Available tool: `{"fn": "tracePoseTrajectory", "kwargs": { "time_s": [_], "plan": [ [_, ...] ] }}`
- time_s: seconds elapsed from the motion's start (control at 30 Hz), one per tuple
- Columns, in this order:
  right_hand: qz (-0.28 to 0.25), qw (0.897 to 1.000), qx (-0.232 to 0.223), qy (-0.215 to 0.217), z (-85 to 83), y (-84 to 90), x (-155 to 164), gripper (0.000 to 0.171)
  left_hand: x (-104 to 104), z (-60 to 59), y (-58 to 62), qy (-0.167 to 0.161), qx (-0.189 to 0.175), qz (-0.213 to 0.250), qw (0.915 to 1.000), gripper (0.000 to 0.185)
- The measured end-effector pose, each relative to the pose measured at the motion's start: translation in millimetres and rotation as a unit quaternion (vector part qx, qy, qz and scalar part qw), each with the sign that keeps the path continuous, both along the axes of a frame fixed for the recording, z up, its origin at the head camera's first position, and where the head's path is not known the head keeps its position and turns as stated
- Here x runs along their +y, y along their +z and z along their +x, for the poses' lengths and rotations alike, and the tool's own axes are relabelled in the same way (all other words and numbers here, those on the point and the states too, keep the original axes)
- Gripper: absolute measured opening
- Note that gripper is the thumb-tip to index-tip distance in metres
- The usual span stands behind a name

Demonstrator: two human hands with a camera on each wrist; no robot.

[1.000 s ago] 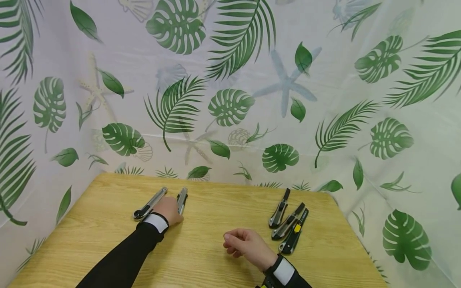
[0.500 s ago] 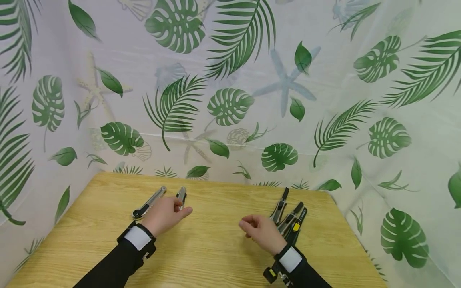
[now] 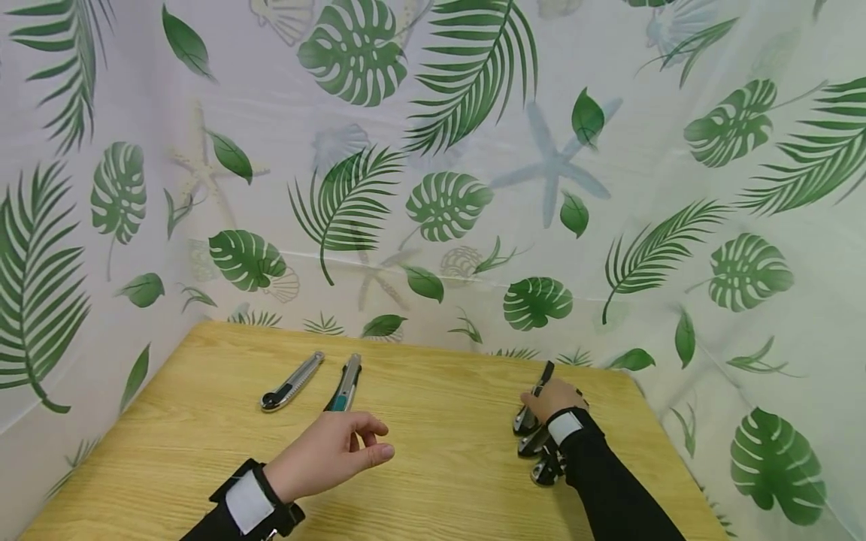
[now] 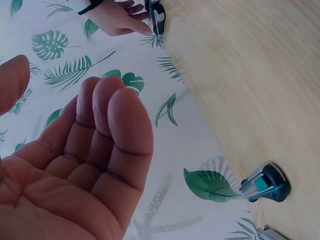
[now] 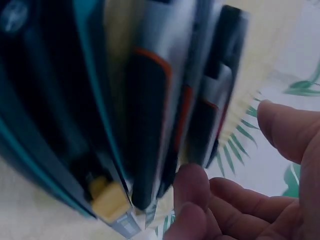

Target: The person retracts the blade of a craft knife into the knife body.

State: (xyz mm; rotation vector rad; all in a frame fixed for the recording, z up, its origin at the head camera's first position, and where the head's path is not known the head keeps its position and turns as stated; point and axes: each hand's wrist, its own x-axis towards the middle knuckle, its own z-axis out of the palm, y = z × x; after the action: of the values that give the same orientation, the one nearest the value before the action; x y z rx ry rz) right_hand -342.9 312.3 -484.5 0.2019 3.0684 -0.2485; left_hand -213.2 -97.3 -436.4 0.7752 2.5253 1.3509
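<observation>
My right hand (image 3: pixel 556 400) is over three utility knives at the right, covering their middles in the head view. In the right wrist view its thumb and fingers stand apart, fingertips (image 5: pixel 192 187) right by the ends of two knives with orange-trimmed black grips, a nearer one (image 5: pixel 150 125) and a farther one (image 5: pixel 212 110). Beside them lies a black and teal utility knife (image 5: pixel 107 200) with a yellow slider. My left hand (image 3: pixel 331 454), loosely curled and holding nothing, hovers nearer me than a silver utility knife with a teal slider (image 3: pixel 346 383).
Left of that knife, a second silver utility knife (image 3: pixel 292 383) with a black end lies slanted on the wooden table (image 3: pixel 433 421). A white curtain (image 3: pixel 433 113) printed with green leaves rises along the table's back and side edges.
My right hand has moved right and away from me, onto the knives. My left hand has left the two silver knives and drawn back toward me. The view has shifted slightly.
</observation>
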Motion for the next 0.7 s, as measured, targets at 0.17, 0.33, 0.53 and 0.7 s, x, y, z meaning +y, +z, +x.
{"fn": "tracePoseTrajectory", "kwargs": {
  "time_s": [0.17, 0.33, 0.53, 0.7],
  "plan": [
    [0.018, 1.000, -0.018, 0.002, -5.2, -6.0, -5.9, 0.055, 3.3, 2.5, -6.7, -0.010, -0.016, 0.008, 0.9998, 0.041],
    [0.029, 0.999, -0.034, 0.008, -8.4, -7.0, -13.4, 0.053, 4.8, 2.6, -13.9, -0.020, -0.029, 0.014, 0.9993, 0.041],
    [0.027, 0.997, -0.072, 0.029, 1.0, 0.2, -23.6, 0.035, 5.3, 4.2, -17.5, -0.022, -0.032, 0.011, 0.9992, 0.041],
    [0.014, 0.995, -0.088, 0.045, 7.8, 0.9, -37.5, 0.039, 5.3, 5.4, -20.6, -0.026, -0.038, 0.013, 0.9989, 0.040]
  ]
}}
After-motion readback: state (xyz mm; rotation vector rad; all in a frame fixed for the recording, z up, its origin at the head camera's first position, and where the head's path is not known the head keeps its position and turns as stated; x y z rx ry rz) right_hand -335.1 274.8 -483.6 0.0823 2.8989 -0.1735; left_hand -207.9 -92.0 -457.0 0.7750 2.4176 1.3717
